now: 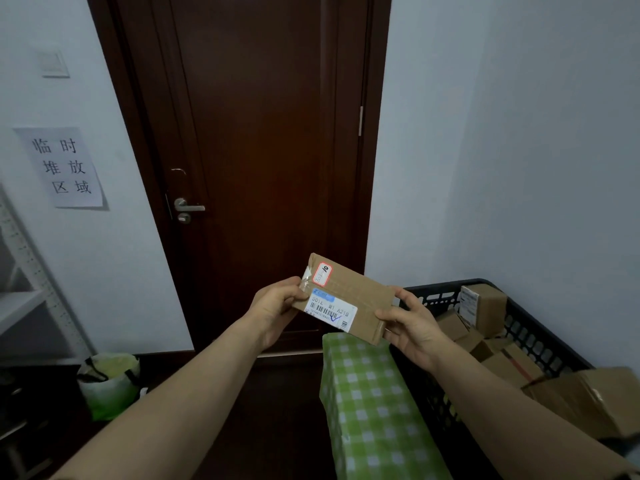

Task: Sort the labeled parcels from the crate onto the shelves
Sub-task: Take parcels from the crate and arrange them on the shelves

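Observation:
I hold a flat brown cardboard parcel (360, 296) in front of me at chest height, its top face towards the camera. It carries a white barcode label and a small red-framed sticker. My left hand (277, 308) grips its left end, thumb on top. My right hand (410, 322) grips its right end. Down at the right stands a black plastic crate (530, 341) with several more brown parcels (485, 306) inside. The white metal shelf (20, 299) shows only at the far left edge.
A dark wooden door (256, 150) is straight ahead, shut. A green checked cloth-covered block (370, 407) stands beside the crate. A green and white bag (109, 384) sits on the floor by the left wall, under a paper sign (62, 167).

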Action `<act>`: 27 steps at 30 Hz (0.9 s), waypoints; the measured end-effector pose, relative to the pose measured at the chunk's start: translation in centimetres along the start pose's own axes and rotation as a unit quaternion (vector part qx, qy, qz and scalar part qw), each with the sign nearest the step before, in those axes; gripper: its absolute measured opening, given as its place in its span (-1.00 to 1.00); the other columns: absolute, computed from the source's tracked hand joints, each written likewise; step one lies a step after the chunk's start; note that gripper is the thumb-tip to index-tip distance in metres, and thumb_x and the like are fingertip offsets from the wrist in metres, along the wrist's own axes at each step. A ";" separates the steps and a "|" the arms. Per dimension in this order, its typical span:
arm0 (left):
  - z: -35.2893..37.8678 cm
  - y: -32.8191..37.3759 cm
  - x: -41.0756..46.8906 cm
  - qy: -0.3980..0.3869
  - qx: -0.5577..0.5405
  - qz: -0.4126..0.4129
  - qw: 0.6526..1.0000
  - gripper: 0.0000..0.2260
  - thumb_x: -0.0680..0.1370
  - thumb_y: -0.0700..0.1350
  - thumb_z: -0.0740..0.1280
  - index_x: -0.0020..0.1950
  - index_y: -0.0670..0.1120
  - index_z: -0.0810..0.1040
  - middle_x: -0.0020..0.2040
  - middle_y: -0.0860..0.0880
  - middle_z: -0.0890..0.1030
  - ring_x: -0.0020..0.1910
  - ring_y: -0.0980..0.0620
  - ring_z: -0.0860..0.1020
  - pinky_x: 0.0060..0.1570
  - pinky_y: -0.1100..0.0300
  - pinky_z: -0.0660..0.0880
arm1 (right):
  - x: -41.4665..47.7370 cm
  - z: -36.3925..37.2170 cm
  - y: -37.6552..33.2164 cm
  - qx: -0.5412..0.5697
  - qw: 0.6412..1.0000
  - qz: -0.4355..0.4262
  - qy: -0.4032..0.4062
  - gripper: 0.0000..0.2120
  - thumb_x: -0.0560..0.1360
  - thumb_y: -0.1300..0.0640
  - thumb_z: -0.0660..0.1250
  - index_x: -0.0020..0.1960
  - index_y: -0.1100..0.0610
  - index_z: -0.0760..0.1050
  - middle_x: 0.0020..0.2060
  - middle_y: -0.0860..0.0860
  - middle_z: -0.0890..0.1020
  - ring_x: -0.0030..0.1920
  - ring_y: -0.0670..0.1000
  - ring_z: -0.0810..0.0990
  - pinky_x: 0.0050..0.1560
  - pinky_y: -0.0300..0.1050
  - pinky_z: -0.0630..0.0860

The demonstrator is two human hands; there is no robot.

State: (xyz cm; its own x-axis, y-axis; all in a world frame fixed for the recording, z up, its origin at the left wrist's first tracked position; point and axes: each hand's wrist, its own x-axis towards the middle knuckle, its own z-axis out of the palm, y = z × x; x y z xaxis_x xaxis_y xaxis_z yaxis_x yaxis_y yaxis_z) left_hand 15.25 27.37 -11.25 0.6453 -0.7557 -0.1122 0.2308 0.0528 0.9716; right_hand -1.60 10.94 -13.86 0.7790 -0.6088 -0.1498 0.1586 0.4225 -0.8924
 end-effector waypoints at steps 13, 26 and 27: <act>-5.9 0.5 -1.5 0.095 -0.021 0.005 0.995 -0.91 0.46 -0.25 0.35 -0.17 -0.24 0.47 -0.30 -0.09 0.60 -0.11 -0.02 0.58 0.03 0.20 0.44 | 2.4 5.5 3.5 -0.029 0.993 0.094 -0.066 -0.52 0.21 0.29 0.48 0.09 0.15 0.46 0.04 0.16 0.63 -0.01 0.10 0.64 -0.17 0.00 0.60; -18.7 5.4 -10.5 0.352 -0.032 0.021 0.935 -0.69 0.42 -0.18 0.48 0.14 -0.18 0.59 -0.02 -0.08 0.70 -0.05 0.02 0.67 -0.16 0.23 0.58 | 4.8 26.4 9.6 -0.065 0.937 0.155 -0.305 -0.62 0.36 0.26 0.43 0.18 0.16 0.55 -0.02 0.07 0.70 0.06 0.05 0.64 0.09 -0.02 0.55; -20.2 6.6 -11.3 0.369 -0.033 0.038 0.928 -0.70 0.43 -0.19 0.47 0.15 -0.19 0.59 -0.01 -0.09 0.69 -0.05 0.00 0.67 -0.14 0.22 0.58 | 5.0 28.7 9.8 -0.065 0.932 0.150 -0.323 -0.67 0.40 0.28 0.41 0.16 0.17 0.56 -0.04 0.08 0.71 0.02 0.03 0.65 0.05 -0.05 0.56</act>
State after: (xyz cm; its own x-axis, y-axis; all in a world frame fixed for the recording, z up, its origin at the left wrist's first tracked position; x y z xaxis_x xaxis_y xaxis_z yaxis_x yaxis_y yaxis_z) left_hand 24.20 49.41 -7.80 0.9788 -0.0968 -0.1806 0.1935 0.1461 0.9702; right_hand 21.24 31.35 -11.15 0.9859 0.0728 -0.1505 -0.1671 0.3976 -0.9022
